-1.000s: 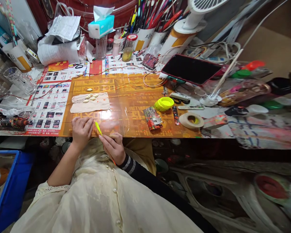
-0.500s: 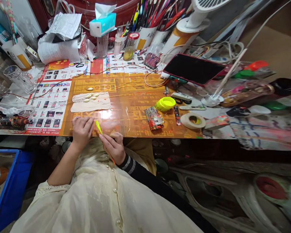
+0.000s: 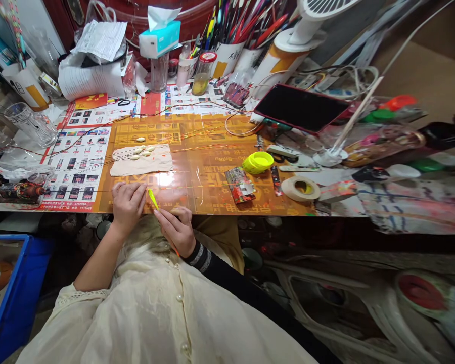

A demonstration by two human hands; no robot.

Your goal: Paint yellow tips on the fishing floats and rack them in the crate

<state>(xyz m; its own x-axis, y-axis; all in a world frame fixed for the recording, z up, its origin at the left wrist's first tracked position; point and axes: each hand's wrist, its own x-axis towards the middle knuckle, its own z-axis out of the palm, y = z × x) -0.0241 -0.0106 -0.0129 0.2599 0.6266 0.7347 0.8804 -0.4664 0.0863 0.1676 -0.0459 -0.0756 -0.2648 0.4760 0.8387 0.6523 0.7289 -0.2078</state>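
My right hand [image 3: 177, 228] is closed around a slim paintbrush [image 3: 153, 198] with a bright yellow head pointing up and left; an orange end sticks out below the palm. Left of it, my left hand [image 3: 128, 205] rests at the table's front edge with fingers pinched together. A very thin rod or line seems to run level by its fingertips, but what the fingers hold is hidden. Beyond the hands lies a beige cloth [image 3: 157, 161] with several cream oval float-like bodies [image 3: 140, 151] on thin stems. A bright yellow cup [image 3: 258, 162] stands to the right.
Right of the hands lie a paint-stained block [image 3: 239, 185], a tape roll [image 3: 301, 188] and a phone [image 3: 301, 107] propped at a tilt. Jars, a tissue box [image 3: 160, 39] and brush holders [image 3: 227, 58] line the back. A blue crate [image 3: 26, 283] stands at lower left.
Both hands and the paintbrush keep nearly the same pose. The whole view has shifted very slightly.
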